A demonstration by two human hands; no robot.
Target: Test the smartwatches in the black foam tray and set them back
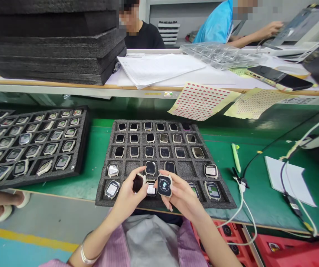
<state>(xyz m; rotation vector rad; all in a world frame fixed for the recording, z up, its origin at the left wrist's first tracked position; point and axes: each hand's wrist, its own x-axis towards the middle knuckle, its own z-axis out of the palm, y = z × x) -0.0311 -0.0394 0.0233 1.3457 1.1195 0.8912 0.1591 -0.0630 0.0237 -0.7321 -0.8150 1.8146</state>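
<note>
My right hand [185, 194] grips a smartwatch case [164, 185] without a strap; its lit screen shows a round dial with a blue figure. Beside it, my left hand [130, 194] has its thumb and fingers around a second smartwatch [138, 183] with a dark screen. Both hands are over the front rows of a black foam tray [100, 194], whose pockets hold several more watch cases. Some front watches have lit white screens, while those in the back rows look dark. My hands partly cover the front pockets.
At left, another foam tray [82, 148] full of watches lies at an angle. A green pen [235, 157], cables [241, 185] and white paper [287, 180] lie right. Above are a shelf with stacked black foam [50, 48], sticker sheets [202, 102] and a phone [282, 78]. Two people sit beyond.
</note>
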